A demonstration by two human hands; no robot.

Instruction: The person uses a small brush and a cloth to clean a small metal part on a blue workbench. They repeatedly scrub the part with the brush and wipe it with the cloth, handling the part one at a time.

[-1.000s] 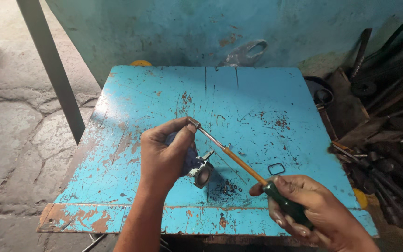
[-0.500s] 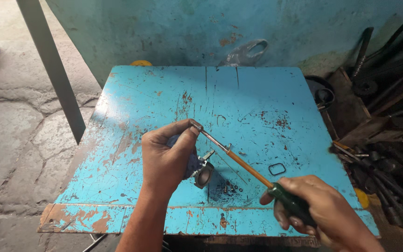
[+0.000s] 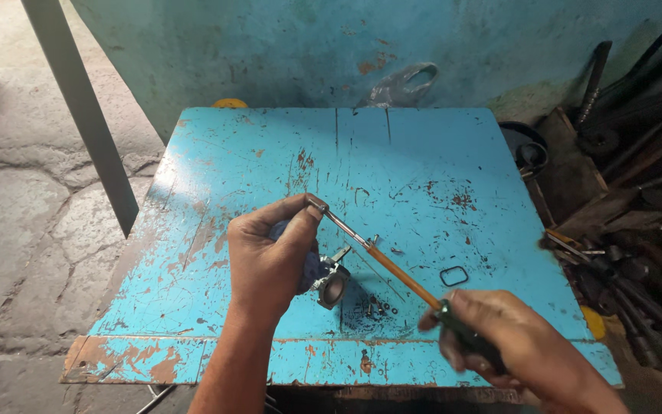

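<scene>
Gripping the screwdriver (image 3: 400, 277) handle, my right hand (image 3: 515, 349) angles its shaft up-left; left hand (image 3: 270, 257) fingers pinch its tip, clamping the metal part (image 3: 332, 282).

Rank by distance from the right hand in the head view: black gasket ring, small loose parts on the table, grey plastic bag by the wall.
From the right hand:
1. Black gasket ring, just above the hand, on the table.
2. Small loose parts, to the hand's left, beside the metal part the left hand holds.
3. Grey plastic bag, far back against the wall.

You have one package in view: a crumpled grey plastic bag (image 3: 401, 84) against the teal wall (image 3: 270, 46) behind the table (image 3: 423, 153).
</scene>
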